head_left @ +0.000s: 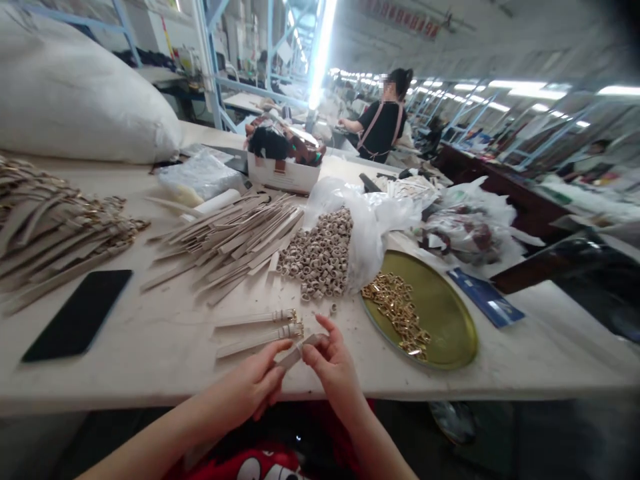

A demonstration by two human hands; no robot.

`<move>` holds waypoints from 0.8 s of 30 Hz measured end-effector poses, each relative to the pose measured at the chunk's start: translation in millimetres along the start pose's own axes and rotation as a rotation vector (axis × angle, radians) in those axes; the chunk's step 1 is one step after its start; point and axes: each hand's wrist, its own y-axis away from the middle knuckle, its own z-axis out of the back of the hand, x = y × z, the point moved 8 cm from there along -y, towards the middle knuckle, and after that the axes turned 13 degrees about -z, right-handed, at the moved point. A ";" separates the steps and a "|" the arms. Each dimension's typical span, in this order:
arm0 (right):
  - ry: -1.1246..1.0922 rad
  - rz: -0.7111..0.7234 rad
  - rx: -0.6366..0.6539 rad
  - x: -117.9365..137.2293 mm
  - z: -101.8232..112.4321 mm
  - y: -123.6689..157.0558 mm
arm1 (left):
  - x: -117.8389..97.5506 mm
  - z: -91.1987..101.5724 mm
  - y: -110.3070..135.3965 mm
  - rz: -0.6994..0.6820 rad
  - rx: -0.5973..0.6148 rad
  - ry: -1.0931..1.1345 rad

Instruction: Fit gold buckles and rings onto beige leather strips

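Observation:
My left hand (255, 383) and my right hand (333, 360) meet at the near table edge, both pinched on one beige strap (296, 353). Just beyond them lie two finished straps with gold buckles (260, 328). Further back sit a loose pile of plain beige straps (235, 237), a heap of small beige loops (320, 257) spilling from a clear bag, and a round gold tray (445, 313) holding gold buckles (397, 310) to the right of my hands.
A black phone (80, 313) lies at the left. Bundled buckled straps (45, 223) and a big white sack (75, 93) fill the far left. A white box (283, 170), plastic bags (465, 223) and a blue card (485, 297) sit behind. A person (383, 120) works farther back.

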 end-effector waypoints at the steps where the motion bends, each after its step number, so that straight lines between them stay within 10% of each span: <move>1: -0.034 -0.023 0.038 -3.3 -6.7 2.6 | -0.6 2.3 -0.3 -0.024 -0.049 0.009; 5: 0.155 0.071 0.032 1.3 -3.9 8.1 | -5.3 12.2 -3.9 -0.141 -0.201 0.029; 10: 1.322 0.322 -0.604 62.4 92.3 -11.8 | -3.0 16.4 -0.9 -0.129 -0.257 0.045; 15: 1.576 0.209 -0.770 90.4 162.8 -47.9 | -2.5 6.2 -1.5 -0.149 -0.241 0.055; 24: 1.795 0.349 -0.490 82.3 114.4 -38.4 | 0.4 3.4 -6.7 -0.054 -0.203 0.139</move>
